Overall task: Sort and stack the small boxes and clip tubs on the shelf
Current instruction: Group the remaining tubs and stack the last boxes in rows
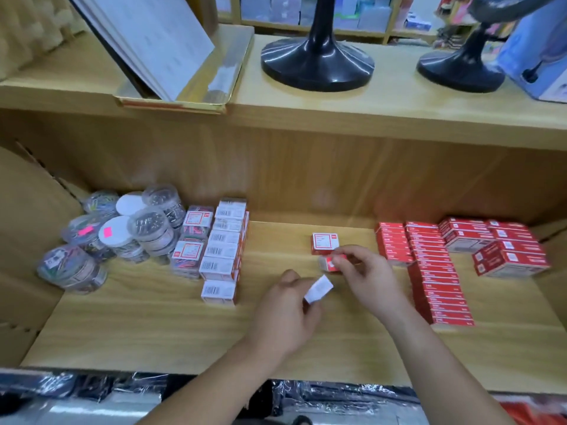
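Head view: the fingers (348,252) of the right hand (366,276) are pinched together on a small red-and-white box (329,263) that sits on the shelf (276,342), likely to lift or square it. Just beside it at 11 o'clock lies a matching box (324,242), label up. At 7 o'clock of the right hand, the left hand (283,314) has its fingers curled round a white-faced box (319,289). This box is tilted and off the board, held ready, I judge, to join one of the groups. Both hands work between those groups, which suggests loose boxes are sorted here before going out to a side. At 9 o'clock a row of barcode-faced boxes (221,250) runs front to back, faces alike so that the row reads as one kind. Further out at 9 o'clock, the round clip tubs (122,231) are bunched together, some stacked, some tipped over, and look unsorted. At 3 o'clock the red boxes (429,271) stand in tight rows, with low stacks beyond them.
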`<state>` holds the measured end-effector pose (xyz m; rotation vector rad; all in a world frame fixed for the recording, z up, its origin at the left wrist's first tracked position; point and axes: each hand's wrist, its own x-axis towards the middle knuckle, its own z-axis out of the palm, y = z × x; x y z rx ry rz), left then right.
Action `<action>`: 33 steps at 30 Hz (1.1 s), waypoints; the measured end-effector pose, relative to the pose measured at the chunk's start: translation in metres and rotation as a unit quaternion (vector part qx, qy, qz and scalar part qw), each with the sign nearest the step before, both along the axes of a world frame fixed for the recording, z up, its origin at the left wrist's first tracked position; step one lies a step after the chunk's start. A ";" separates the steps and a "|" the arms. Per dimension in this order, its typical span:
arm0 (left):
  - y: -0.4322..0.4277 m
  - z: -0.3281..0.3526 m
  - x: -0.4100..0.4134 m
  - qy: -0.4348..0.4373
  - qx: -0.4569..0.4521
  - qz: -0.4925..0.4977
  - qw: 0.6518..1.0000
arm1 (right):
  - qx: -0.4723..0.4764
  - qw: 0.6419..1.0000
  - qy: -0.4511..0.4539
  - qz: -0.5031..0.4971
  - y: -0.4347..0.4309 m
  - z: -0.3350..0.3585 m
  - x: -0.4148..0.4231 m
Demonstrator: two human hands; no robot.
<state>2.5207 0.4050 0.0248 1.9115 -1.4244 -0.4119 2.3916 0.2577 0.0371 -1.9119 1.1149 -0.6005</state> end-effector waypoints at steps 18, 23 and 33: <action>0.056 -0.023 0.017 0.163 -0.047 0.058 0.984 | -0.105 0.992 0.061 -0.019 0.053 -0.018 -0.009; 0.062 -0.027 0.017 0.291 -0.005 0.050 0.956 | -0.261 0.959 0.100 0.054 0.073 -0.014 -0.031; 0.069 -0.022 0.028 0.266 0.002 -0.008 0.964 | -0.051 0.999 0.003 -0.009 0.088 -0.018 -0.061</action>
